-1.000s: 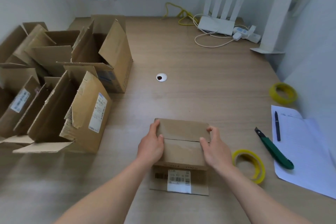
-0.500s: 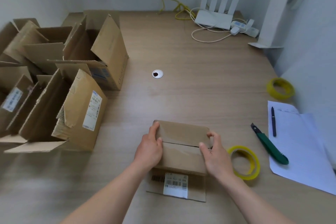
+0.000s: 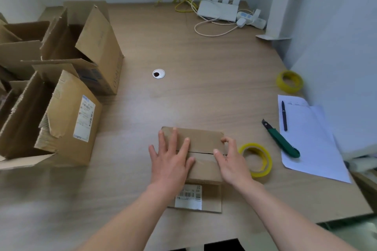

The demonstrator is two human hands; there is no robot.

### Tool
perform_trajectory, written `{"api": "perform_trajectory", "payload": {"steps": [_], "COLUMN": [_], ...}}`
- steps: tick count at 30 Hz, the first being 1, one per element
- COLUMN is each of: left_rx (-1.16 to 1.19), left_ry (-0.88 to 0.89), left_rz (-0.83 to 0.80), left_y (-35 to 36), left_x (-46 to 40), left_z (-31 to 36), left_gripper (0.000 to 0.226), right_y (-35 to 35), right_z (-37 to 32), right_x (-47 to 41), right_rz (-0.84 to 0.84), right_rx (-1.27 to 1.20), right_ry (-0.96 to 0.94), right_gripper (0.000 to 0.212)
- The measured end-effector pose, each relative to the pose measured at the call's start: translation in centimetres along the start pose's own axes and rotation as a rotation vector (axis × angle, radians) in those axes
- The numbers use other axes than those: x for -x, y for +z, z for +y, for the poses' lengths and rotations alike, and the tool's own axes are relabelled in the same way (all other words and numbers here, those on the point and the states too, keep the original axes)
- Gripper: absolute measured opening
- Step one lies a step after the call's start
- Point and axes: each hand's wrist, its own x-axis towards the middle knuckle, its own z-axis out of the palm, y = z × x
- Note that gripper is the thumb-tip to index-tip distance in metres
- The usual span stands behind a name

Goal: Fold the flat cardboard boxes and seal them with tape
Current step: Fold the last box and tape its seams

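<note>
A small cardboard box [image 3: 202,142] stands on the wooden table [image 3: 204,98] right in front of me, its two top flaps folded shut with a thin seam between them. A barcode label shows on its near side. My left hand [image 3: 170,159] lies flat on the left part of the flaps, fingers spread and straight. My right hand [image 3: 230,161] rests at the box's right edge, fingers slightly bent, touching the flaps. A yellow tape roll [image 3: 256,159] lies just right of the box.
Several open, unsealed cardboard boxes [image 3: 61,98] crowd the left side. A green utility knife [image 3: 282,140], a pen [image 3: 284,115] on white paper [image 3: 312,138] and a second yellow tape roll [image 3: 289,81] lie to the right. A router [image 3: 218,9] with cables sits at the back.
My left hand has opened out from gripping the box's left edge to lying flat on the flaps. My right hand has loosened at the right edge. The view shifted slightly.
</note>
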Motion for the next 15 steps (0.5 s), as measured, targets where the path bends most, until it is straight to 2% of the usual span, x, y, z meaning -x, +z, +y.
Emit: {"api": "perform_trajectory", "payload": {"steps": [2,3,5,7,8,11,13,15], "left_rx": [-0.038,-0.035,-0.009,0.02,0.034,0.085,0.13,0.155], "left_ry": [0.077,0.098,0.116,0.106,0.091,0.027,-0.009,-0.042], "left_rz": [0.09,0.12,0.175,0.208,0.216,0.239,0.249,0.248], "left_y": [-0.3,-0.4,-0.3,-0.2,-0.1,0.4,0.6,0.8], "left_x": [0.2,0.3,0.5,0.6,0.6,0.8,0.9,1.0], "left_z": [0.7,1.1,1.5,1.9,2.0,2.7,3.2,3.6], "left_gripper": [0.047,0.041,0.033,0.03,0.03,0.036,0.038,0.034], "right_y": [-1.5,-2.5,-5.0,-7.5,-8.5,-9.9,-10.4,-10.7], "right_z": [0.5,1.1,3.3,6.5,8.0,10.4,10.6,10.0], "right_x": [0.2,0.5,1.5,2.5,2.6,1.9,0.9,-0.2], "right_rz": [-0.042,-0.006,0.113,0.123,0.067,-0.126,-0.108,-0.105], "right_rx": [-0.036,-0.066,-0.033,0.197,0.356,0.727,0.745,0.605], "right_ry": [-0.031,-0.047,-0.107,-0.173,-0.211,-0.391,-0.489,-0.512], "right_gripper": [0.024,0.022,0.03,0.045,0.05,0.042,0.033,0.028]}}
